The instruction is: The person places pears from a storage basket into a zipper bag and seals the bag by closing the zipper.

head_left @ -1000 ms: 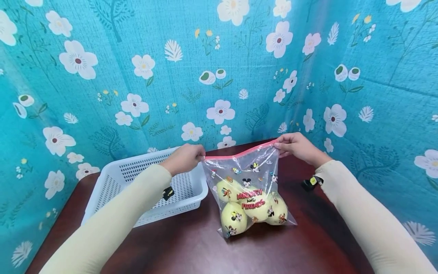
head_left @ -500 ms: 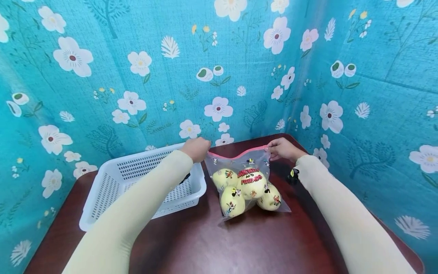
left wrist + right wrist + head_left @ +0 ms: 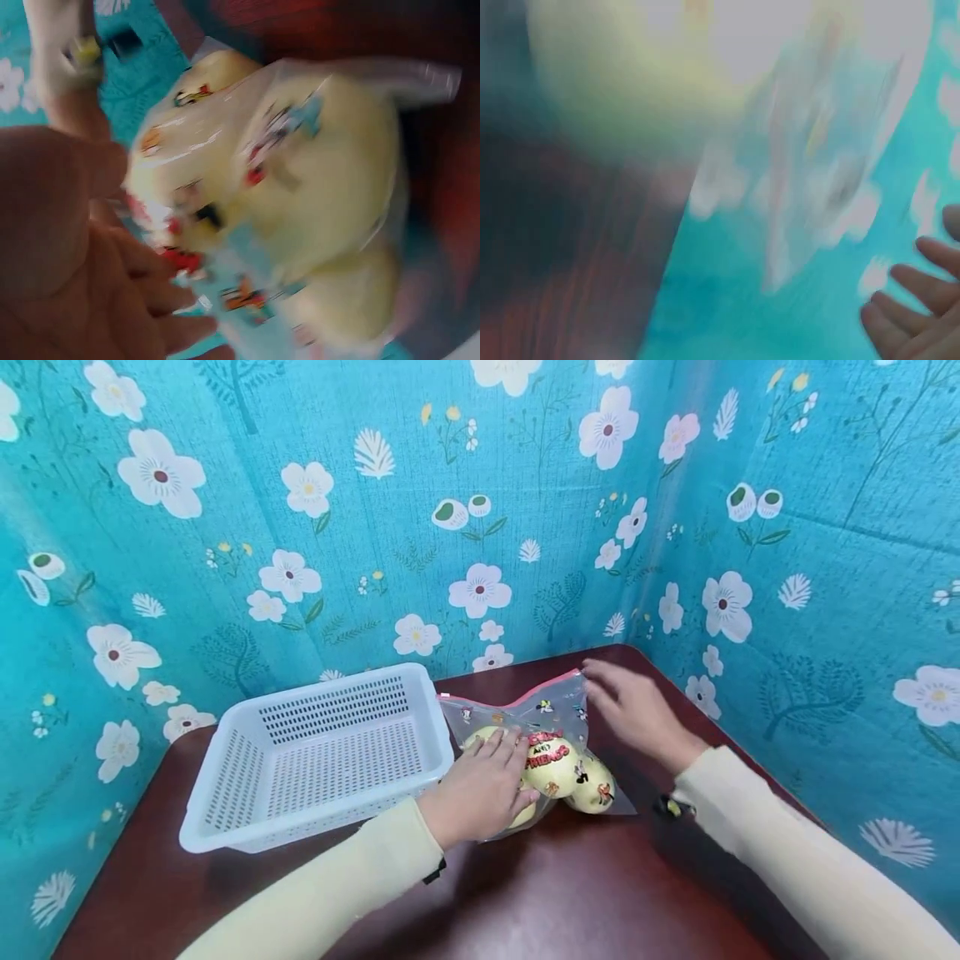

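Note:
A clear zip bag (image 3: 562,703) with a pink zip strip and cartoon prints lies on the table. Inside are several pale yellow round things (image 3: 592,787) that look like fruit. My left hand (image 3: 480,789) is over the bag's left part, fingers straight, covering some of the contents. In the left wrist view the same hand (image 3: 105,285) has spread fingers beside the bag (image 3: 330,172). By the bag's upper right corner is my right hand (image 3: 637,710), its fingers extended. The right wrist view is blurred; there the hand (image 3: 922,307) has loose fingers holding nothing.
A pale blue perforated plastic basket (image 3: 345,764) stands left of the bag, with nothing in it. The dark red-brown table (image 3: 600,893) ends at the back against a turquoise flowered curtain (image 3: 390,552). Both wrists wear black straps.
Both hands first gripped the bag's top corners and lowered it. Now the left hand has let go and come down over the bag's left part; the right hand's fingers have opened by the corner.

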Tool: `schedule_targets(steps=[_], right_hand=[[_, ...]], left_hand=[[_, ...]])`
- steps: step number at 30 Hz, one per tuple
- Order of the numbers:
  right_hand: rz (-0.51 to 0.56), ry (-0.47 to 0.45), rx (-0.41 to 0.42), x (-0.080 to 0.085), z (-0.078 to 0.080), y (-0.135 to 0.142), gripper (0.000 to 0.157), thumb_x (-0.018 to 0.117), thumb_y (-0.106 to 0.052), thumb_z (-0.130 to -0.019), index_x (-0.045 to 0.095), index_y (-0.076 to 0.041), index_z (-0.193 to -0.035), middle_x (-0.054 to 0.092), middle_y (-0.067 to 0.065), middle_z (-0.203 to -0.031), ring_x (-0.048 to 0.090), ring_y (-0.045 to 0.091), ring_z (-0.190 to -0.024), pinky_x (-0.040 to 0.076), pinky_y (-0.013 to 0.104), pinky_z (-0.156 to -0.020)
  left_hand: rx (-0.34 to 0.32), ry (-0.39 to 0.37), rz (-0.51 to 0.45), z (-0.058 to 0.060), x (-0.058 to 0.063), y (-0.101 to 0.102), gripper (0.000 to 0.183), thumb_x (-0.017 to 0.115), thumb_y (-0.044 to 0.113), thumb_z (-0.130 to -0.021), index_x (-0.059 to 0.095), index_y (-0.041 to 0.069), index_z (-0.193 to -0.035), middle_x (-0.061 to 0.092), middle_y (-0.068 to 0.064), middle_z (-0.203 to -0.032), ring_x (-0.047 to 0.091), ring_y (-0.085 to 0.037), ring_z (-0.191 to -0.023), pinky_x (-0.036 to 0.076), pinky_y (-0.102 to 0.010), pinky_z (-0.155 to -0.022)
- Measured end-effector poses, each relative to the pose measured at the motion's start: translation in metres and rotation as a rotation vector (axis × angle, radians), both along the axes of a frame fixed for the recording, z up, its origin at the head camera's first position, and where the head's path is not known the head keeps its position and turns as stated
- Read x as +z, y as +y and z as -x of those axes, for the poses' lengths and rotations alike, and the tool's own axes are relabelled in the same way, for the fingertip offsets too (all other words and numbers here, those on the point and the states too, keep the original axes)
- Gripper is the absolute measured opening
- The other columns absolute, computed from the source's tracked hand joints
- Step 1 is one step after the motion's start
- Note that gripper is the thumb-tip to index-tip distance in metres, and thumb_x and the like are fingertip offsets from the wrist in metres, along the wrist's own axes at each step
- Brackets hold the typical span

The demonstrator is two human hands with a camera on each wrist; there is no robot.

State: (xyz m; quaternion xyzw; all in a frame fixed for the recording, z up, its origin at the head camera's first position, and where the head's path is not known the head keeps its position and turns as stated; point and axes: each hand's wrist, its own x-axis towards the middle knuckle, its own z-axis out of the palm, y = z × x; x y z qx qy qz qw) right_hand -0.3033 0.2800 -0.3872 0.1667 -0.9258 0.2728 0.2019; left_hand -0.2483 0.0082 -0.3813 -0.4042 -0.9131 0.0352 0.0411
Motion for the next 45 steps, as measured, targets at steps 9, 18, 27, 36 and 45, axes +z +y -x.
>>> schedule_targets(steps=[9,18,27,36,45], right_hand=[[-0.291,-0.061,0.254,-0.025,-0.032,-0.050,0.059,0.042,-0.046,-0.103,0.042,-0.007,-0.147,0.039,0.009,-0.151,0.026,0.028,-0.143,0.025,0.049,-0.111],[-0.322,-0.026,0.242,-0.046,-0.034,-0.046,0.055,0.043,-0.039,-0.103,0.044,-0.004,-0.145,0.038,0.012,-0.151,0.027,0.030,-0.142,0.024,0.048,-0.112],[-0.308,-0.031,0.206,-0.053,-0.025,-0.051,0.054,0.038,-0.039,-0.105,0.043,-0.004,-0.146,0.036,0.013,-0.152,0.025,0.032,-0.143,0.023,0.053,-0.111],[-0.322,-0.060,0.178,-0.062,-0.010,-0.053,0.055,0.035,-0.040,-0.105,0.038,-0.007,-0.149,0.032,0.015,-0.153,0.021,0.035,-0.143,0.021,0.054,-0.112],[-0.423,-0.120,0.144,-0.060,0.006,-0.053,0.059,0.034,-0.044,-0.105,0.031,-0.011,-0.153,0.027,0.020,-0.155,0.020,0.041,-0.142,0.020,0.057,-0.111]], left_hand=[[0.116,-0.058,-0.230,0.025,-0.036,0.004,0.087,0.022,0.065,-0.097,0.021,-0.001,-0.153,0.017,-0.017,-0.159,0.013,-0.034,-0.145,0.020,-0.050,-0.113],[0.111,-0.079,-0.250,0.027,-0.052,0.012,0.084,0.024,0.064,-0.098,0.026,0.000,-0.152,0.021,-0.016,-0.158,0.016,-0.033,-0.145,0.021,-0.052,-0.112],[0.183,-0.156,-0.245,0.035,-0.051,0.013,0.085,0.024,0.064,-0.098,0.027,-0.001,-0.151,0.024,-0.017,-0.157,0.014,-0.033,-0.145,0.016,-0.053,-0.113],[0.266,-0.143,-0.241,0.043,-0.057,0.015,0.085,0.027,0.063,-0.097,0.027,-0.003,-0.150,0.023,-0.019,-0.156,0.015,-0.034,-0.145,0.017,-0.054,-0.113],[0.317,-0.144,-0.277,0.057,-0.064,0.018,0.090,0.035,0.066,-0.094,0.025,-0.003,-0.151,0.020,-0.019,-0.158,0.014,-0.037,-0.145,0.019,-0.055,-0.112]])
